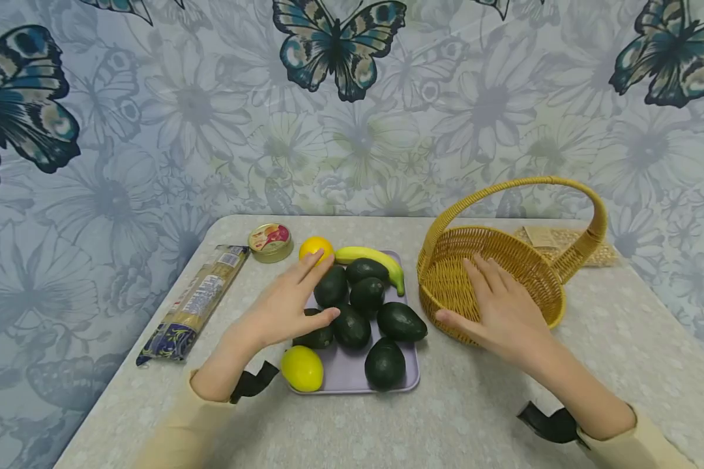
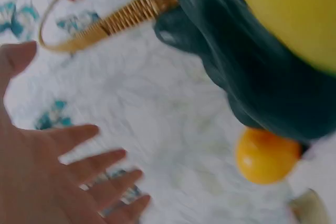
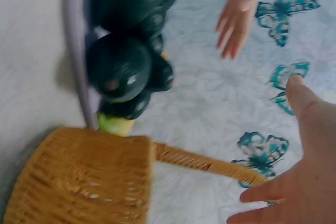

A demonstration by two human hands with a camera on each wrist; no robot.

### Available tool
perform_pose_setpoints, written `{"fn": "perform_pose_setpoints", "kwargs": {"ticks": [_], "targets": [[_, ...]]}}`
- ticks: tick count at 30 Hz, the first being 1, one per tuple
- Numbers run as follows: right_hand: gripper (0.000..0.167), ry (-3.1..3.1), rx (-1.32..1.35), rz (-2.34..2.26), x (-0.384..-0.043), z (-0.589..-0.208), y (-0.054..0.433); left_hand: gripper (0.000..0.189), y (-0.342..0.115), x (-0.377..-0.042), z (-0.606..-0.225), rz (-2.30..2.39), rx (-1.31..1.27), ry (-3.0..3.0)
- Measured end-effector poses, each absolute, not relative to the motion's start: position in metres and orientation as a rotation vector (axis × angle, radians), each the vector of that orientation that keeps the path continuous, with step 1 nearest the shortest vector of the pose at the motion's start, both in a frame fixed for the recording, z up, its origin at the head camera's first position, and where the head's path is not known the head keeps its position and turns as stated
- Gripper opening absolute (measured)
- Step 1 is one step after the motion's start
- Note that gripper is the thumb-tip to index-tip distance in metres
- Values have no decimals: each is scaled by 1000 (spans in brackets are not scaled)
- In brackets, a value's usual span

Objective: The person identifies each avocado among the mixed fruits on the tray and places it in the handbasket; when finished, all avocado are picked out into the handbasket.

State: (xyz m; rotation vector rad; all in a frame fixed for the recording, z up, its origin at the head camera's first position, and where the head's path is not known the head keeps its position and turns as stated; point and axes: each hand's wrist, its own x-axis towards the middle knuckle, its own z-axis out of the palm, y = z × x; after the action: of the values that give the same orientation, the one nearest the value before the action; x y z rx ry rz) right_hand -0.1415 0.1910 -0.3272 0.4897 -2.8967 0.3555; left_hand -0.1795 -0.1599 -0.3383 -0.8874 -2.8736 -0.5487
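The left hand [image 1: 281, 312] is spread flat with straight fingers, holding nothing, just above the dark green avocados [image 1: 352, 326] on the flat purple tray [image 1: 352, 381]. The right hand [image 1: 504, 309] is flat and spread too, hovering over the near rim of the yellow woven basket with a handle [image 1: 540, 260]. The round avocados lie close together, so I think a bump could roll one off the tray onto the grey worktop [image 1: 446, 417]
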Motion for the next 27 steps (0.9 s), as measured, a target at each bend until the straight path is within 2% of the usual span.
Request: {"fn": "perform_pose_setpoints", "kwargs": {"ticks": [5, 9, 15, 20, 27], "targets": [[83, -2751, 688, 798, -140, -325, 179, 84, -185, -198, -349, -888, -879, -2849], [72, -2630, 872, 1067, -145, -337, 167, 82, -200, -211, -367, -1079, -819, -2829], [64, -2605, 923, 1325, -153, -364, 150, 73, -220, -227, -401, -1353, -754, -2731], [64, -2616, 861, 1459, -158, -383, 141, 67, -228, -233, -422, -1614, -743, -2637], [77, -2653, 752, 1409, -162, -407, 132, 63, -234, -240, -442, -1794, -727, -2594]]}}
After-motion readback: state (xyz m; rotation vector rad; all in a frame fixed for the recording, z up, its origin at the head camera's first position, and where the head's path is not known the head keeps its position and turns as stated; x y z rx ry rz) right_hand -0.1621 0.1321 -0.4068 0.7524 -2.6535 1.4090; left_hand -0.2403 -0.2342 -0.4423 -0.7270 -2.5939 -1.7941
